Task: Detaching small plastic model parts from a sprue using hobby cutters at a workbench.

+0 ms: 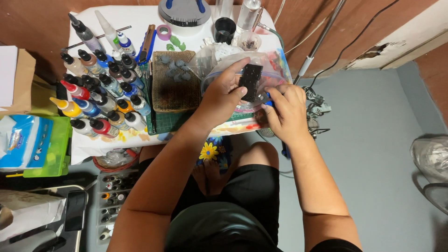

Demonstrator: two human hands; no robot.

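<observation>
My left hand (223,95) holds a small black rectangular block (250,81) upright above a clear plastic zip bag (275,65) on the white table (140,18). Thumb and fingers pinch the block's sides. My right hand (285,112) is closed next to it, gripping a thin blue-handled tool (269,102) whose tip meets the block's lower edge. Both hands hover at the table's right front corner.
Many paint dropper bottles (100,91) crowd the table's left side. A brown mat with small grey pieces (173,77) lies on a green cutting mat. A black cup (224,29) and a jar stand at the back. A green box (51,149) and tissue pack sit left.
</observation>
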